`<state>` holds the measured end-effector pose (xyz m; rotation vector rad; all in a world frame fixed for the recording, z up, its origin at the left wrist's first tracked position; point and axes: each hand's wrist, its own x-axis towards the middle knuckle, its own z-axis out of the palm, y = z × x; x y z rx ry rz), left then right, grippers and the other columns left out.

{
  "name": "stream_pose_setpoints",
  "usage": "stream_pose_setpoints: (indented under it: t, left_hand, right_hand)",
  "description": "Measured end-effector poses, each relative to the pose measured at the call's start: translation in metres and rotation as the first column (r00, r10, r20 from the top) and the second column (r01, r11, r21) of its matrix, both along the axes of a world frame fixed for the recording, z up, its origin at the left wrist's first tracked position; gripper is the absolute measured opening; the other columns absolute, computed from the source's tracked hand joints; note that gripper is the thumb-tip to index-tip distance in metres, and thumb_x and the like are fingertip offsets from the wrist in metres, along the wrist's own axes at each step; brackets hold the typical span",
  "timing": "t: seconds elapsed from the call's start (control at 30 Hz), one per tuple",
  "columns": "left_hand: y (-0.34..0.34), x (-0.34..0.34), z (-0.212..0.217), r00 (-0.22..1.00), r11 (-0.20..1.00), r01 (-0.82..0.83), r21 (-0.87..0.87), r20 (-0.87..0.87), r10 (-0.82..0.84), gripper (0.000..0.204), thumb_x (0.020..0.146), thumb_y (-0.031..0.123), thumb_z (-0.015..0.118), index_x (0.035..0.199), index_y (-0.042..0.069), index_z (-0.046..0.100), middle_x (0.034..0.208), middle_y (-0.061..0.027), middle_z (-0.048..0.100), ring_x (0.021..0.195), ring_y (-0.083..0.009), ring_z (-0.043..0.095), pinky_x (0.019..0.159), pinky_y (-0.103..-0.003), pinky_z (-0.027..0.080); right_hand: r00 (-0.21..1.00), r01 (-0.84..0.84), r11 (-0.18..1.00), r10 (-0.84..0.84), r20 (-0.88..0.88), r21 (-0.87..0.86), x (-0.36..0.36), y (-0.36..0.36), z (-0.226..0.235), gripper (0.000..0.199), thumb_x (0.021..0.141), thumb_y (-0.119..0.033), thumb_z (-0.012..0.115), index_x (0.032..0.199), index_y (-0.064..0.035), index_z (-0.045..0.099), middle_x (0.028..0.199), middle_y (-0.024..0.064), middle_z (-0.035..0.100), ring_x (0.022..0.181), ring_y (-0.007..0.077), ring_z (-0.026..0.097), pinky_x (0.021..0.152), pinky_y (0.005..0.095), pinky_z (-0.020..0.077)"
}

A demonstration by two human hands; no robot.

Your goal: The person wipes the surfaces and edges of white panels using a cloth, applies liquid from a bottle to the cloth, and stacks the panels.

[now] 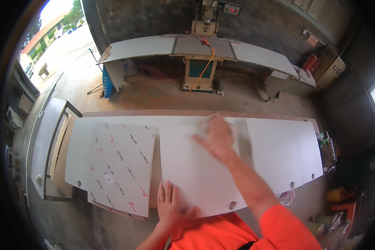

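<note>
The head camera looks down from the wearer's head, above the near edge of the panel [202,175], and faces forward across it. The panel lies close below the lens. The bench [139,48] stands well beyond the panel, the bright yard [73,52] farther still, beyond its left. The wearer's sleeve [287,227] enters nearest, on the panel's near side.

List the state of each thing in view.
Middle panel: flat, white face up
Printed panel: flat, marked face up
Right panel: flat, white face up
Left hand: open, on middle panel's near left corner
Right hand: at that panel's far end, blurred; grip unclear
Indicator light: lit red
Orange hose: trailing to floor
</note>
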<state>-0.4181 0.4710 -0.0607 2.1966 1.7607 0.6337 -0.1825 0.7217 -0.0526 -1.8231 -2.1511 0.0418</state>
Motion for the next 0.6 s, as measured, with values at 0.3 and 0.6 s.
stream_pose_setpoints:
  t: [0.3,0.6]
  left_hand:
    - [-0.004,-0.003,0.001,1.0,1.0,0.011,-0.029,0.017,-0.01,0.101,0.084,0.056,0.08,0.152,-0.009,0.044,0.163,-0.0362,0.034,0.153,-0.0564,0.029,0.123,-0.061,0.028]
    - [-0.006,-0.011,-0.008,0.97,0.997,-0.035,0.064,0.242,0.019,0.099,0.094,0.041,0.075,0.162,-0.007,0.022,0.167,-0.0384,0.02,0.153,-0.0542,0.027,0.124,-0.06,0.025]
  right_hand:
    - [0.998,-0.055,0.995,0.054,-0.011,-0.085,-0.026,0.025,0.008,0.09,0.093,-0.07,0.061,0.151,-0.0025,0.05,0.163,0.0194,0.045,0.156,0.0394,0.032,0.128,0.0525,0.0227]
    - [0.905,-0.407,0.863,0.426,-0.002,-0.3,-0.066,-0.08,0.022,0.096,0.096,-0.072,0.053,0.161,-0.0023,0.04,0.172,0.0209,0.03,0.161,0.0381,0.023,0.13,0.0517,0.019]
